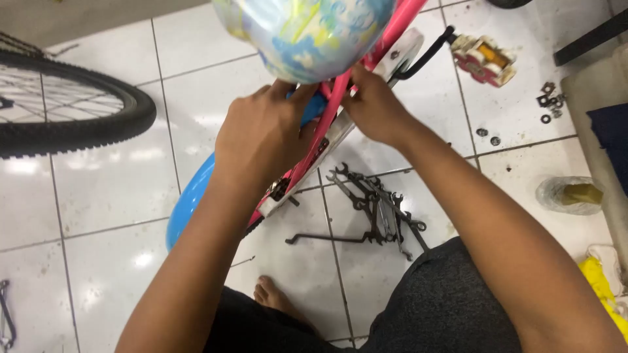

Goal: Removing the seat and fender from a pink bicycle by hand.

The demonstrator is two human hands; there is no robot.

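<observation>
Grey shorts (451, 307) nearest, one bare foot (271, 295) flat on the white tiled floor (104, 196). Just beyond, a heap of dark wrenches (379, 206) lying on the tiles, a thin bent rod beside them. Higher up, both forearms reaching forward to a small bicycle. Left hand (261, 134) closed around the pink frame tube (330, 114), fingers curled under, beside a blue part of the bicycle; grip tight on the tube. Right hand (373, 104) pressed against the same tube from the other side, fingertips hidden behind it, so cannot tell whether that grip is closed or only touching. Pink tube running diagonally, from the white chain guard (307, 176) near the blue mudguard (186, 199) up under the patterned saddle (304, 33). Further right, a pedal (484, 60) on a black crank, loose nuts and washers (549, 104) scattered on the tiles, a clear plastic jar (570, 195) lying near a yellow cloth. Far left, a black spoked wheel (72, 114).
</observation>
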